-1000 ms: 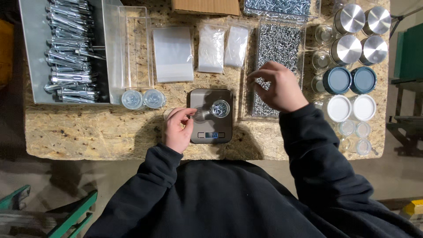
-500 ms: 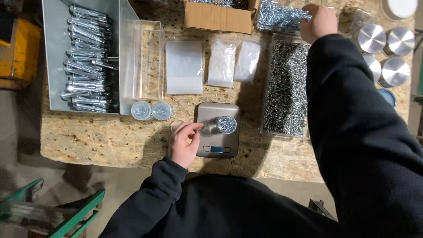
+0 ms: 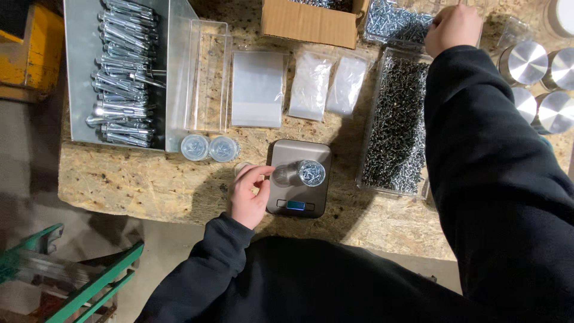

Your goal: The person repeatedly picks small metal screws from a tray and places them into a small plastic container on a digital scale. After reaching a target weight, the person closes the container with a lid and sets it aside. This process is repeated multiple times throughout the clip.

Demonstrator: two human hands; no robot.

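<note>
**Weighing out screws, one more pinch on the way**

Rough chipboard makes the bench top (image 3: 149, 179), crowded at twelve o'clock with a cardboard box (image 3: 305, 24) and flat clear bags (image 3: 257, 88), and at ten o'clock with a grey bin of long bolts (image 3: 119, 72).

Dead centre sits a small kitchen scale (image 3: 297, 179) with a clear jar (image 3: 311, 173) on its plate, part filled with bright screws. The person's left hand (image 3: 248, 194) rests at nine o'clock of the scale, fingers curled loosely against its edge and the jar's side; it steadies rather than clamps.

Up at one o'clock the right hand (image 3: 452, 27) is stretched out over a clear tray of bright screws (image 3: 391, 24), fingers bunched together. Whether it has screws pinched I cannot tell. A bigger tray of dark screws (image 3: 394, 125) lies at three o'clock of the scale, untouched.

To my eye the jar is being topped up to weight. The next move asks for a small pinch carried back and dropped cleanly into the narrow mouth, without nudging the scale. Two filled small jars (image 3: 209, 148) wait at nine o'clock.
</note>
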